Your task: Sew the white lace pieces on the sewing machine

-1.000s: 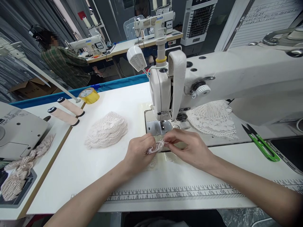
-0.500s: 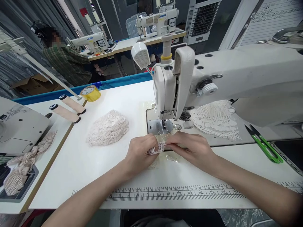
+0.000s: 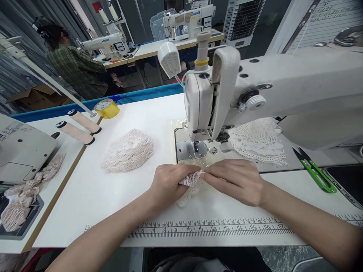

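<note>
A small piece of cream lace (image 3: 190,186) lies bunched on the white table, just in front of the needle plate (image 3: 189,149) of the white sewing machine (image 3: 255,90). My left hand (image 3: 167,184) is closed on the lace's left side. My right hand (image 3: 236,180) pinches its right end between thumb and fingers. Part of the lace hangs below my fingers onto the table. Both hands sit a short way in front of the presser foot.
A pile of cream lace pieces (image 3: 128,150) lies left of the machine, and a white lace pile (image 3: 259,140) under its arm. Green thread snips (image 3: 316,172) lie at the right. Yellow tape (image 3: 106,108) and two thread cones (image 3: 76,127) are far left. A person sits at another machine behind.
My hands have drawn slightly back from the needle plate, and more of the lace now hangs down onto the table below my fingers.
</note>
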